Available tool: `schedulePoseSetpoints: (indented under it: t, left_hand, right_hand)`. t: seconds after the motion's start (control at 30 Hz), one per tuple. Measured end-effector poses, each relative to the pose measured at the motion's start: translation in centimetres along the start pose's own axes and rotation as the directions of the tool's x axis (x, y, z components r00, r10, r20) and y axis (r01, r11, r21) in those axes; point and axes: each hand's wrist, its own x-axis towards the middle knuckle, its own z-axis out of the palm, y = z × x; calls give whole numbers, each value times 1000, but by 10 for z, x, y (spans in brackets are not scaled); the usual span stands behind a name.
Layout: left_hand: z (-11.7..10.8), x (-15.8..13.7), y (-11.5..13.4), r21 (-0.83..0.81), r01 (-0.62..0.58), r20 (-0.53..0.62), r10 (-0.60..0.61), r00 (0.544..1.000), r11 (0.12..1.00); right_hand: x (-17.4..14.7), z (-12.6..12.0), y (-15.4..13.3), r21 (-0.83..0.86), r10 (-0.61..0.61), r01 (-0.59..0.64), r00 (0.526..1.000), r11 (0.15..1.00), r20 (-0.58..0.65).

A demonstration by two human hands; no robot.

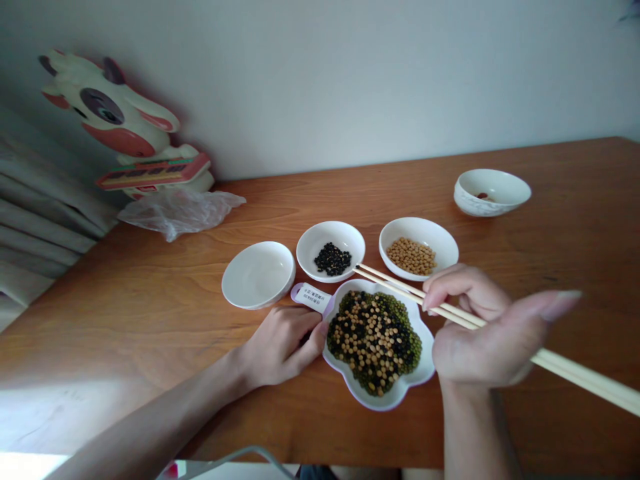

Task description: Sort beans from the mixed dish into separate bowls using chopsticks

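My right hand [480,347] grips a pair of light wooden chopsticks [585,375]. Their tips reach the near right rim of a white bowl [305,257] of black beans [332,259]; a small dark thing, seemingly a black bean, is at the tips. Below lies a flower-shaped dish [373,402] with a purplish edge, filled with mixed green, black and yellow beans [373,337]. My left hand [287,343] is closed on its left rim, beside the labelled handle [313,298]. Yellow soybeans [411,257] lie in another white bowl [445,243], behind the chopsticks.
A bowl with no beans visible [257,275] stands on the left. At the back right is a patterned bowl [480,203] with a few reddish-brown pieces. A clear plastic bag [180,210] and a cow toy with a keyboard [125,127] sit at the back left, against the wall.
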Motion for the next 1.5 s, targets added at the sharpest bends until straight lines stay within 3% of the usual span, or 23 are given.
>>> schedulePoseSetpoints:
  t: [0.17,0.43,1.5]
  left_hand:
    - [1,3,0,-6,2,-9,-2,1000,1000]
    - [0,1,2,-7,-6,-10,5,1000,1000]
    - [-3,0,4,3,-18,-10,18,1000,1000]
  right_hand:
    - [4,0,15,11,-42,42,999,999,-15]
    - [-5,8,11,-32,108,-107,994,994,26]
    - [-1,6,8,-53,116,-112,989,992,87]
